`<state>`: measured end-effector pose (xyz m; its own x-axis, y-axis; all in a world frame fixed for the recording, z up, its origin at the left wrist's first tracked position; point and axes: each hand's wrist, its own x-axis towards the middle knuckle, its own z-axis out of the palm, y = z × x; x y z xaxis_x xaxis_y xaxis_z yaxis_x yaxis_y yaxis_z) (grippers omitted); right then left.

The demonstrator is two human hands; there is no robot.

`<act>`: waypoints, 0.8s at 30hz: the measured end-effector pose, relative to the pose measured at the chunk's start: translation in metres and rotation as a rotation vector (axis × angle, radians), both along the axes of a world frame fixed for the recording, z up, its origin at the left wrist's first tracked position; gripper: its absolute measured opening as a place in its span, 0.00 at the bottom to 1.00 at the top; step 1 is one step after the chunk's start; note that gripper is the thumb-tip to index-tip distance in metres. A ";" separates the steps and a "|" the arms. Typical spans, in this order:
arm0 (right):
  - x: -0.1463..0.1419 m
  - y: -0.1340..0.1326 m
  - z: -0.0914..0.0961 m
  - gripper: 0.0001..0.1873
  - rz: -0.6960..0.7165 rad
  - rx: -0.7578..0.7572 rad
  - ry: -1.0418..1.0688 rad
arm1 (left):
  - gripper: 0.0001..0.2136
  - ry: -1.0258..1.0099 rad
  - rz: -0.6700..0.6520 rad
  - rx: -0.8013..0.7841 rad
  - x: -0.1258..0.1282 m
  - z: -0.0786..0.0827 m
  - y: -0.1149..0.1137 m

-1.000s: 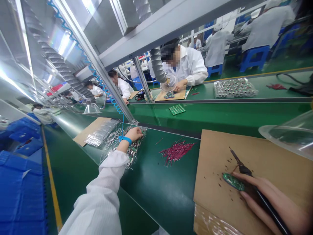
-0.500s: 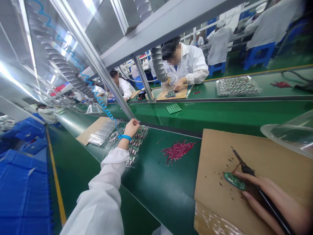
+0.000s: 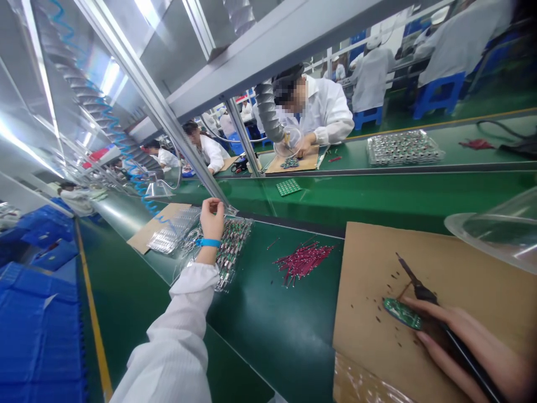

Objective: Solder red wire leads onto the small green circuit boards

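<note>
A long green-topped assembly bench [image 3: 272, 313] runs through a bright electronics workshop, and a co-worker [image 3: 319, 106] in a white smock sits bent over a similar cardboard pad across the line. Under the person's right hand [image 3: 465, 350], a sheet of brown cardboard [image 3: 377, 246] covers the bench, probably to protect it from heat and the dark specks scattered on it. That hand grips a slim dark soldering iron [image 3: 423, 294] much as one holds a pen, its tip angled up and away from the palm. A round green circuit board [image 3: 400, 313] lies flat on the cardboard, just beside the fingers [image 3: 423, 305], placed within easy reach of the iron. Beyond the right hand, a clear plastic dome [image 3: 495, 229] stands at the cardboard's far edge. Between the hands lies a loose bundle of red wires [image 3: 302, 262], set out where either hand could reach it. The left hand [image 3: 212, 218] is raised above a clear tray of wired components [image 3: 232, 252], its fingers loosely bunched; whether it holds anything small cannot be told. A blue wrist strap [image 3: 208, 242] circles that wrist, below which runs a white sleeve [image 3: 176, 330].
</note>
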<state>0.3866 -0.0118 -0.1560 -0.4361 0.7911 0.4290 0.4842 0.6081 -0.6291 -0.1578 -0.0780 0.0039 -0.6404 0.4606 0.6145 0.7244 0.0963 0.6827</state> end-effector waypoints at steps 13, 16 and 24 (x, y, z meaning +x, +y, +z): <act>-0.005 -0.018 0.049 0.15 -0.036 -0.039 -0.008 | 0.12 -0.321 -1.153 -0.541 0.257 -0.047 0.040; 0.001 -0.017 0.052 0.12 -0.110 -0.029 0.050 | 0.14 -0.402 -1.363 -0.617 0.305 -0.069 0.035; -0.001 -0.025 0.065 0.08 0.003 -0.087 0.024 | 0.10 -0.116 -1.350 -0.467 0.322 -0.081 0.025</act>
<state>0.3854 -0.0365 -0.0906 -0.4294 0.8245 0.3685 0.4667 0.5519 -0.6911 0.1637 -0.0531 -0.0768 0.4073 0.8875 0.2155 0.3839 -0.3805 0.8413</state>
